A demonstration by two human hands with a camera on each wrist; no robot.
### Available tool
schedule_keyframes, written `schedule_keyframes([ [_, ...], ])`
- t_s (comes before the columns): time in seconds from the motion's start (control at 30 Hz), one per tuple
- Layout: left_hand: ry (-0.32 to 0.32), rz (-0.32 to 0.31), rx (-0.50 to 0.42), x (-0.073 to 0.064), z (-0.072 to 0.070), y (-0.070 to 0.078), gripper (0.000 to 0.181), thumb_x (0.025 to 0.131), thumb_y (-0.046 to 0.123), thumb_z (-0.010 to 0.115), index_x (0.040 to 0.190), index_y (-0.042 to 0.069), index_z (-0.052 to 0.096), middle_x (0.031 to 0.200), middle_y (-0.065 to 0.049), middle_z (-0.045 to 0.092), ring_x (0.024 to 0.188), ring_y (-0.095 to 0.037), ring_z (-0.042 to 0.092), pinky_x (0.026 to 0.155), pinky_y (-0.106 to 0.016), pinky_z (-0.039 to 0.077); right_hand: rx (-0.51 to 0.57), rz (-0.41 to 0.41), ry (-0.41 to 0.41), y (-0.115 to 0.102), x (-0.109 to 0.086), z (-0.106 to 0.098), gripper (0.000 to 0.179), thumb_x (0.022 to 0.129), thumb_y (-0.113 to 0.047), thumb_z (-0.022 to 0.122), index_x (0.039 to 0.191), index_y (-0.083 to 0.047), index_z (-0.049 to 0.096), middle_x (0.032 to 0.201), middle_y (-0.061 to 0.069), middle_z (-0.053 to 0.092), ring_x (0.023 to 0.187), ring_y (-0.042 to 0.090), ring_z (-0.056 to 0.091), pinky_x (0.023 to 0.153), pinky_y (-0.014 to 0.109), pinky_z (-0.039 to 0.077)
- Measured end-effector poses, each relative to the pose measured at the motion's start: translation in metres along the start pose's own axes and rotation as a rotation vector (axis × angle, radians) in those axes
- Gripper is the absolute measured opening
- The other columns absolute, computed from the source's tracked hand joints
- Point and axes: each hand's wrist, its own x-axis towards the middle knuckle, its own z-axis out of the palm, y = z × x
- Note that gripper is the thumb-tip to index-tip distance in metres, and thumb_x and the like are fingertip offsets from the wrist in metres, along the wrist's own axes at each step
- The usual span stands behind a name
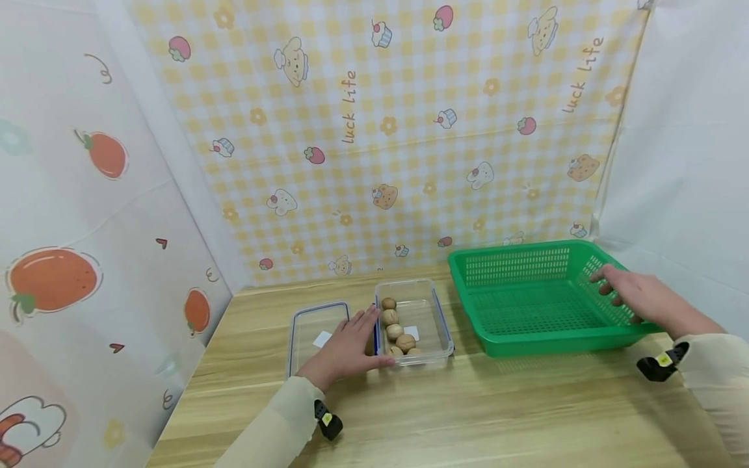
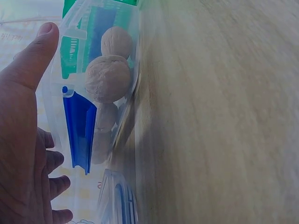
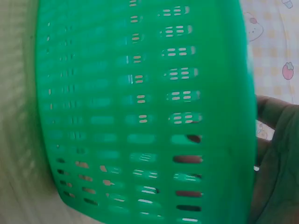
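A clear plastic food container (image 1: 422, 312) stands on the table with several walnuts (image 1: 406, 342) along its left side and front. My left hand (image 1: 346, 351) lies against the container's left side, fingers extended and thumb apart near the front corner. In the left wrist view, a blue locking flap (image 2: 80, 130) hangs from the container beside that hand. Partly under my left forearm and hand lies the clear lid (image 1: 304, 331) with a blue edge. Over the right rim of a green slotted basket (image 1: 544, 343) hangs my right hand (image 1: 649, 302), fingers loosely bent inward; nothing is in its grasp.
The wooden table (image 1: 468, 416) stretches in front of the container and basket. Behind them hangs a yellow checked cloth (image 1: 409, 162). A printed cloth (image 1: 146, 214) borders the left side, and a white sheet (image 1: 690, 195) the right.
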Motion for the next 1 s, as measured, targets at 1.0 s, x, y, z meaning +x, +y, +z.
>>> schedule_keyframes([
  [1.0,-0.009,-0.029,0.004,0.003,0.005,-0.003,0.113,0.083,0.085,0.049,0.165,0.017,0.012,0.168,-0.003,0.019,0.154,-0.03,0.019,0.122,-0.056,0.015,-0.016,0.086,-0.303,0.011,0.01,0.005,0.083,0.108,-0.053,0.01,0.14,0.013,0.048,0.124,0.038,0.058,0.107,0.052,0.06,0.084,0.066,0.047],
])
